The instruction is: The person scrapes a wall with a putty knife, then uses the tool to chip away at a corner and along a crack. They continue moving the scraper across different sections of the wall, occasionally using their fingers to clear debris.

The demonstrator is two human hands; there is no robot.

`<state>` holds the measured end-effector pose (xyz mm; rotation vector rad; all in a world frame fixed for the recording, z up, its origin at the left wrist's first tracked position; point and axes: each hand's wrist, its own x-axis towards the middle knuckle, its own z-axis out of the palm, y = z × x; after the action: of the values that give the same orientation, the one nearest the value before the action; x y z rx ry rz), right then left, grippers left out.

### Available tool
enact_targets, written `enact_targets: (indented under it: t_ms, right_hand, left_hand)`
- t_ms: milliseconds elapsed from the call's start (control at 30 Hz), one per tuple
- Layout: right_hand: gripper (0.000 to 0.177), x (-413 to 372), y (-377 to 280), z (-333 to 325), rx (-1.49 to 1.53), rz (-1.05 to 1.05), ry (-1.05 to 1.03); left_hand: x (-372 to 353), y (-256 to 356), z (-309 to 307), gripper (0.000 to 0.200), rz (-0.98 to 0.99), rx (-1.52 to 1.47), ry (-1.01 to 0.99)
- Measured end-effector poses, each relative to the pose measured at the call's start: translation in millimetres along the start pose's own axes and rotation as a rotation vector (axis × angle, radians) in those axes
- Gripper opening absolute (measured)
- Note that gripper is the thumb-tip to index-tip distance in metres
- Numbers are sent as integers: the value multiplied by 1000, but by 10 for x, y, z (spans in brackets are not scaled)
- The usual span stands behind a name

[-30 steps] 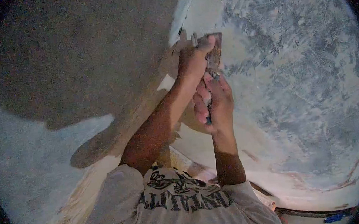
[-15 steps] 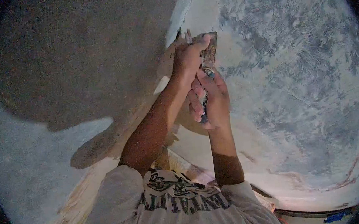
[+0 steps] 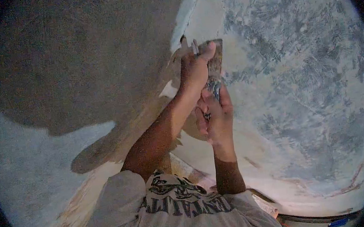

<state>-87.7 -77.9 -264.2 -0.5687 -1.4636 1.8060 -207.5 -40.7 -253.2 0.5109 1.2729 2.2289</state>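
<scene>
Fingers point(image 3: 207, 50) of the left hand point(image 3: 193, 71) are closed over the blade of a scraper point(image 3: 215, 67), with one fingertip laid across its upper edge. The scraper's handle is gripped in the closed right hand point(image 3: 216, 115), which is held just below the left hand and touching it. The blade is pressed flat against the wall point(image 3: 300, 81), at the left margin of a mottled blue-white patch point(image 3: 314, 37). Both forearms are raised close together. A large shadow point(image 3: 77, 57) is cast on the wall to the left. A pale shirt point(image 3: 178, 217) with printed lettering is seen at the lower edge.
</scene>
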Motion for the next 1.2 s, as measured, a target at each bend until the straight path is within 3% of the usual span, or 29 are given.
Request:
enact_targets:
  t_ms: [133,200,300,333,433,500,567,633,833,900,967,1067,1200]
  right_hand:
    - [14,105,-18,63,-1,-17,-35]
    - [15,30,78,38,-45,-48,3]
    - [16,1,31,110,-12,-7,-9]
    - [16,-28,12,106,15,26,-13]
    - [16,-34,109,150,13,-9,32]
    - [16,-71,158,126,44,2,39]
    - [16,-20,142,117,32,-14,17]
    - [17,13,146,126,-26,-40,-6]
    - [16,-41,249,127,-45,-70,30]
    - [15,27,227,145,-26,-69,14]
    - [13,70,239,146,-5,-79,8]
    - [11,16,308,149,16,-103,31]
    - [10,14,291,135,-42,-135,13]
  left_hand:
    - [-28,206,-83,37,-118,-46,-103]
    - [-4,124,-74,36,-11,-59,-76]
    - [37,-24,-78,37,-31,-58,-72]
    - [99,0,-116,40,-192,1,-132]
    - [83,27,-172,39,-73,-27,-174]
    - [89,-134,-137,38,70,-2,-68]
    - [183,-192,-104,38,63,-5,-60]
    - [91,90,-146,40,-134,-17,-140]
    - [273,-278,-187,47,64,47,-66]
    - [322,-314,-202,54,6,-5,-133]
    - [167,30,-244,65,-165,-126,-289]
    - [104,-96,-163,67,-54,-125,-148]
    - [109,-8,-176,61,-103,-90,-209]
